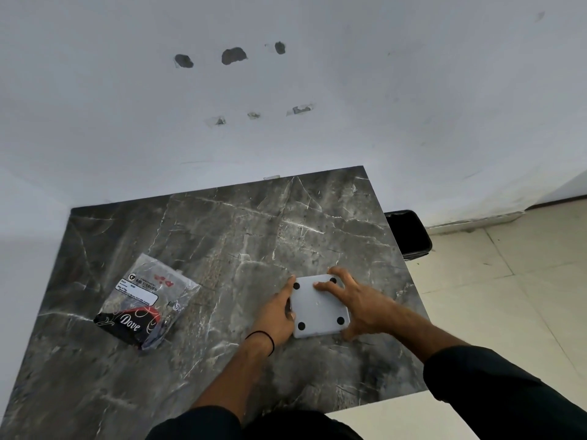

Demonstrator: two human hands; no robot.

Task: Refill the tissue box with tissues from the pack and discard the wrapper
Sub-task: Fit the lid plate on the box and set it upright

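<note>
Toward the left edge of the table (222,236) I see the wrapper (147,301), a clear plastic pack lying flat and looking empty, with a white label on its upper half and a dark band reading "Dove" at its lower end; it sits well apart from my hands. Moving right, my left hand (276,315) comes in over the near edge, a thin black band around its wrist, and its fingers curl against the left side of the box (319,308), grasping that edge with the forefinger stretched up toward the box's far left corner. At the middle of the table's right half, the box itself rests on the marble, a white square with rounded corners, turned so that the face with four small black round pads, one near each corner, points up at me. My right hand (355,308) is spread over its right side: fingertips press down on the top face near the far right pad, while the thumb hooks around the near right corner, so this hand grips the box too. Past the table's right edge, on the tiled floor, stands a black bin (409,233), partly hidden behind the tabletop. A white wall with chipped patches rises behind the far edge.
</note>
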